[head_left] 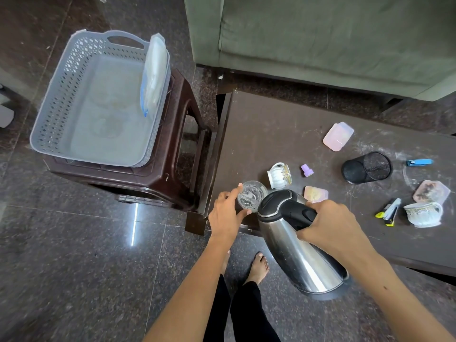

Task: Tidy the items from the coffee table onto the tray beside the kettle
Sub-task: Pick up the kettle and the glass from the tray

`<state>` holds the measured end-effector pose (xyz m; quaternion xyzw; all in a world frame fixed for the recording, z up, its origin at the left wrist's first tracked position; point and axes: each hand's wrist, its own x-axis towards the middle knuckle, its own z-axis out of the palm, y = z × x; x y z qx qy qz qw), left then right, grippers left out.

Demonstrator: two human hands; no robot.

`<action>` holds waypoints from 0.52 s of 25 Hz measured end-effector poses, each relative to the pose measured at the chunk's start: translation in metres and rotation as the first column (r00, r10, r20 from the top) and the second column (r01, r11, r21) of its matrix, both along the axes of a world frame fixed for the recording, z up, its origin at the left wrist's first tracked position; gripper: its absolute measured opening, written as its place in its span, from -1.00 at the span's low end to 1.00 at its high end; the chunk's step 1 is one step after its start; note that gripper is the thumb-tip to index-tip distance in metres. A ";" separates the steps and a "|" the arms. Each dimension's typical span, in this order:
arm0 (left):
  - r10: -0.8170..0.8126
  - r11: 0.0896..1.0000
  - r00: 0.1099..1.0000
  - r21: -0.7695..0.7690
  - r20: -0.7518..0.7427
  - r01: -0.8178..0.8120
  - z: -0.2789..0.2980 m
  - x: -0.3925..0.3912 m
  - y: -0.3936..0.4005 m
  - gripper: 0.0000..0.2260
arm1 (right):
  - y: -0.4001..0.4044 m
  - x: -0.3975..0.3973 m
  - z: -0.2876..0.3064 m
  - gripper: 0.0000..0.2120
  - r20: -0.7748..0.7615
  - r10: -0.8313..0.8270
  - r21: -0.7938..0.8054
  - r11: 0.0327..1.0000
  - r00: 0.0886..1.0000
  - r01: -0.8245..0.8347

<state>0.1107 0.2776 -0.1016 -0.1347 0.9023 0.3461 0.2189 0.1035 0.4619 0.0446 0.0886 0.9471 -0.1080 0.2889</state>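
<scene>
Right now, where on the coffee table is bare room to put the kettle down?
The far left part of the coffee table is bare, between its left edge and the pink box. The near right, around the mesh cup and staplers, is crowded.

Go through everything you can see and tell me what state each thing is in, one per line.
kettle: lid shut, tilted, held by right hand
glass: upright, held by left hand
white mug: on its side
mesh pen holder: on its side
teacup: upright
pink box: lid shut
grey basket: on stool, plate leaning inside
</scene>
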 end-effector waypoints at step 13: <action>-0.006 1.000 1.000 -0.008 0.001 0.006 0.001 0.000 0.000 -0.36 | -0.005 -0.004 0.005 -0.83 0.017 -0.044 -0.003 0.999 0.999 0.044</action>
